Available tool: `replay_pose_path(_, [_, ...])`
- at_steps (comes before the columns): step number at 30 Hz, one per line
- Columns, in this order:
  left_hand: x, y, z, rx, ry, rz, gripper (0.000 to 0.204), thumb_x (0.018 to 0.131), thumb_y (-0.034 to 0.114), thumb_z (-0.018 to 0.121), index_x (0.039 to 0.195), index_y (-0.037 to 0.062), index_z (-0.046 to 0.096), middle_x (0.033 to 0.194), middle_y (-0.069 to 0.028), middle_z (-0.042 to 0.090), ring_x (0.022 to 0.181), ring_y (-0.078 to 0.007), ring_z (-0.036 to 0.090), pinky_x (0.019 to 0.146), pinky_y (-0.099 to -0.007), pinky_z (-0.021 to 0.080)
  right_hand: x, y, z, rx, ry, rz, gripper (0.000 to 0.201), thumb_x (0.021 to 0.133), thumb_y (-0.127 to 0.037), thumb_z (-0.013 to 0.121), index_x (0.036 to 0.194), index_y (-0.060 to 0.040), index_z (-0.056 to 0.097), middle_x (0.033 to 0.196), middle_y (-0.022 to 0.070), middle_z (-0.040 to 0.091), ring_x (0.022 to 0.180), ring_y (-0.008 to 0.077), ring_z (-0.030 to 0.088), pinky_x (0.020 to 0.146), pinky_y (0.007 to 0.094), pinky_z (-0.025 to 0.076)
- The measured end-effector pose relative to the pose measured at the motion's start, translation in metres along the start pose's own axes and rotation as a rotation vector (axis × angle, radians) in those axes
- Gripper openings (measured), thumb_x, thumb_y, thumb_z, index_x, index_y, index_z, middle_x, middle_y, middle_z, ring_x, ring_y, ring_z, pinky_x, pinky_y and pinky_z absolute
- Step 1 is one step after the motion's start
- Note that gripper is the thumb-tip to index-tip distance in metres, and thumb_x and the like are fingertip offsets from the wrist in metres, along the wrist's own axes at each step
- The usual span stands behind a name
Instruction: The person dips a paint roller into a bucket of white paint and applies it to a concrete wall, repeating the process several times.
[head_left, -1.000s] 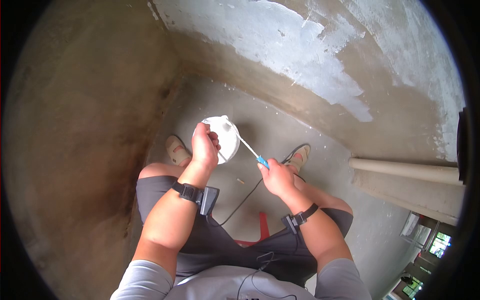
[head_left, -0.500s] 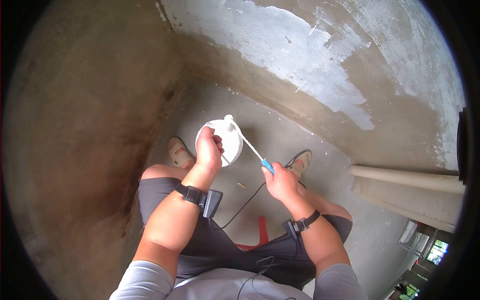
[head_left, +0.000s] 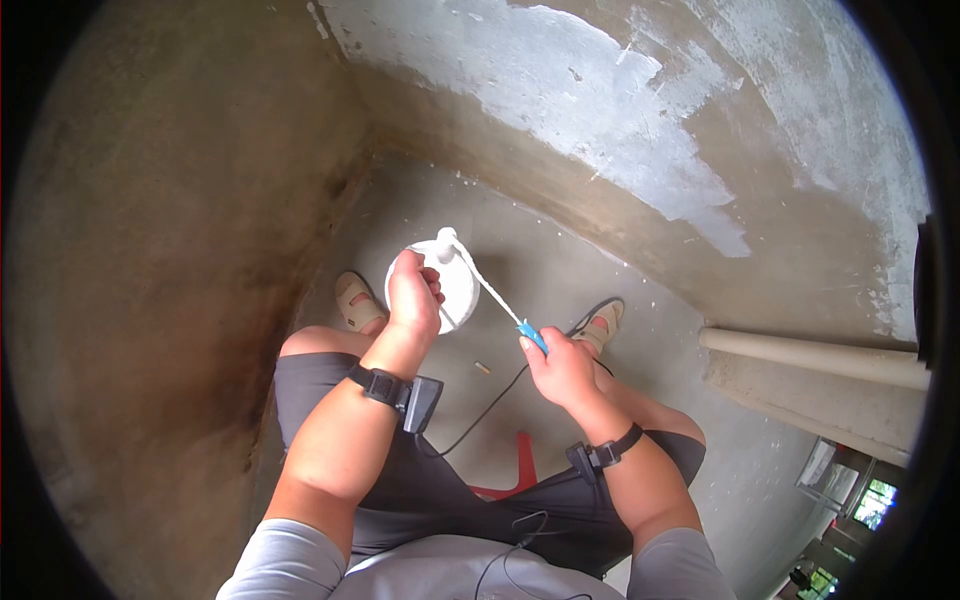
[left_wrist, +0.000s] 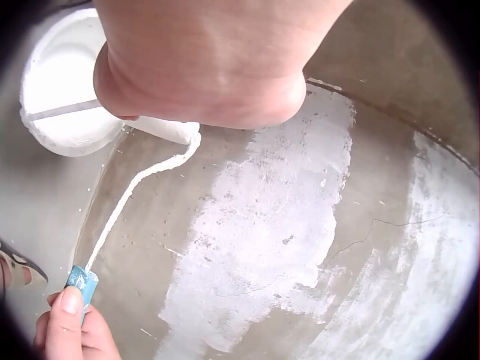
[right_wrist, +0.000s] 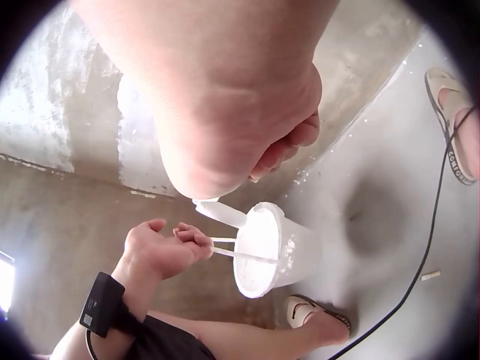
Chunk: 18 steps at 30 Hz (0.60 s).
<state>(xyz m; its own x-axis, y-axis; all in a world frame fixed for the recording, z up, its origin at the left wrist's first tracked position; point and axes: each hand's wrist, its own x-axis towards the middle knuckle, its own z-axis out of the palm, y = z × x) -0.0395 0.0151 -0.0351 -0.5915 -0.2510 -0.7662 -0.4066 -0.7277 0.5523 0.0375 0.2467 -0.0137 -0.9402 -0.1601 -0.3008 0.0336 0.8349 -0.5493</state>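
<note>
A white bucket (head_left: 460,290) hangs from its white handle (right_wrist: 225,251), which my left hand (head_left: 413,295) grips with curled fingers; it looks raised off the floor in the right wrist view. My right hand (head_left: 562,362) holds a paint roller by its blue grip (head_left: 533,335), thumb along it. The roller's rod (head_left: 490,285), coated in white paint, runs up and left to the small white roller head (head_left: 446,245) at the bucket's far rim. White paint covers the bucket's inside (left_wrist: 67,79). My left hand hides part of the bucket in the head view.
A wall (head_left: 560,90) with patches of white paint rises ahead, a brown wall (head_left: 170,250) at left. A pale pipe (head_left: 810,342) runs along the right. Sandalled feet flank the bucket. A black cable (head_left: 490,408) crosses between the legs, near a red stool leg (head_left: 526,460).
The bucket and the roller head have shifted slightly, first right and then back left in the head view. Both hands keep their grips.
</note>
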Motion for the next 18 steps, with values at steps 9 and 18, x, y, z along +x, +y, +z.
replay_pose_path(9, [0.002, -0.002, -0.006, -0.001, -0.008, -0.003, 0.013, 0.085, 0.027, 0.051, 0.079, 0.0165, 0.045, 0.070, 0.0006, 0.044, 0.062, -0.0126, 0.038, 0.060, -0.0315, 0.033, 0.005, 0.008, 0.002, -0.042, -0.050, -0.037, 0.038, 0.095, -0.039, 0.063, 0.088, -0.0022, 0.061, 0.070, 0.0196, 0.066, 0.066, 0.0402, 0.066, 0.060, 0.0476, 0.051])
replay_pose_path(18, [0.000, 0.002, -0.003, -0.015, -0.002, -0.004, 0.019, 0.085, 0.027, 0.047, 0.071, 0.0199, 0.038, 0.066, 0.0022, 0.039, 0.061, -0.0127, 0.034, 0.061, -0.0321, 0.029, 0.016, -0.023, -0.021, 0.060, -0.251, 0.166, 0.043, 0.098, -0.041, 0.058, 0.086, 0.0002, 0.061, 0.078, 0.0208, 0.067, 0.077, 0.0408, 0.065, 0.070, 0.0466, 0.050])
